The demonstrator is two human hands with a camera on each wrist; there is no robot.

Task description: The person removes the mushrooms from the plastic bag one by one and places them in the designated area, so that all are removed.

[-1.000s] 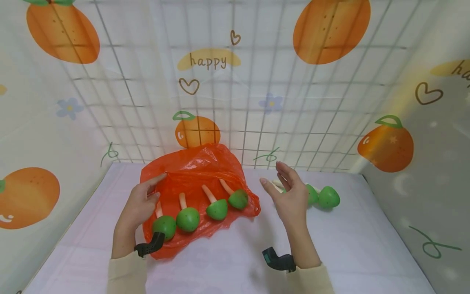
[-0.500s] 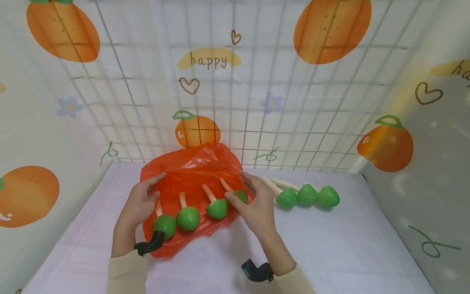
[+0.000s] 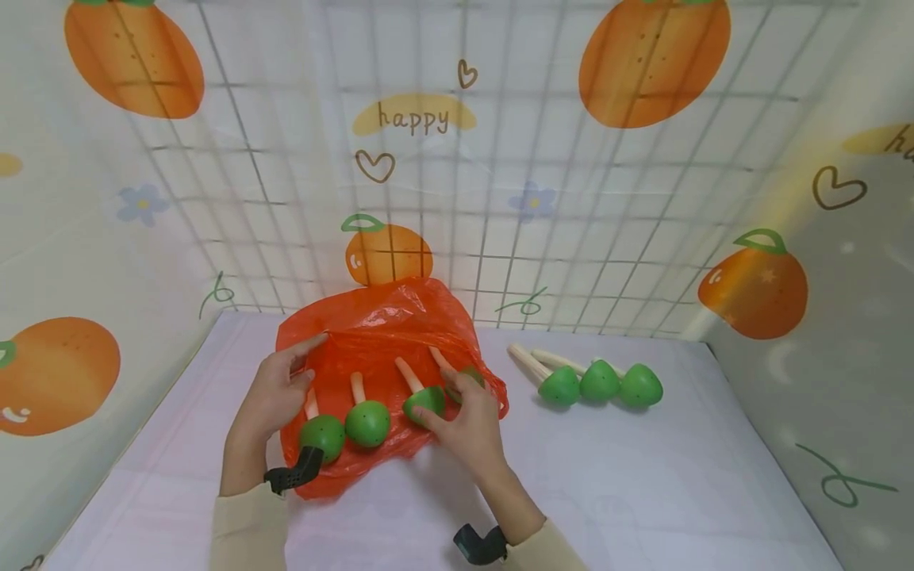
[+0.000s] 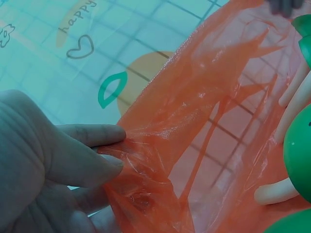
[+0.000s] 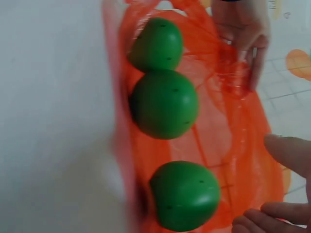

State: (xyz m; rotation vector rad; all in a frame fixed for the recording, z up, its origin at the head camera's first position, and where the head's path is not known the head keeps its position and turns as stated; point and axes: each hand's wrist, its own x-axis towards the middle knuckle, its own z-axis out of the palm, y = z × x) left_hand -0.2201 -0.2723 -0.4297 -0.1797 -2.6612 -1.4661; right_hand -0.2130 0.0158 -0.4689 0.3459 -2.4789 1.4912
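Observation:
A red plastic bag (image 3: 389, 305) lies with its mouth towards me. My left hand (image 3: 267, 396) pinches its left upper edge between thumb and fingers, as the left wrist view shows. Several toy mushrooms with dotted green caps and pale stems lie in a row on the bag, such as the leftmost mushroom (image 3: 321, 434) and its neighbour (image 3: 367, 424). My right hand (image 3: 474, 428) reaches over the two at the right end. Its thumb is at the cap of one mushroom (image 3: 424, 403), and its fingers partly hide the rightmost. Thumb and fingers stand apart in the right wrist view.
Three more green-capped mushrooms (image 3: 600, 382) with long pale stems lie side by side on the white table (image 3: 643, 492), right of the bag. A patterned curtain (image 3: 614, 198) over a wire grid closes off the back; side walls flank the table.
My right hand has come left, from beside the three mushrooms on the right to over the bag's right end. The left hand has kept its place on the bag's edge.

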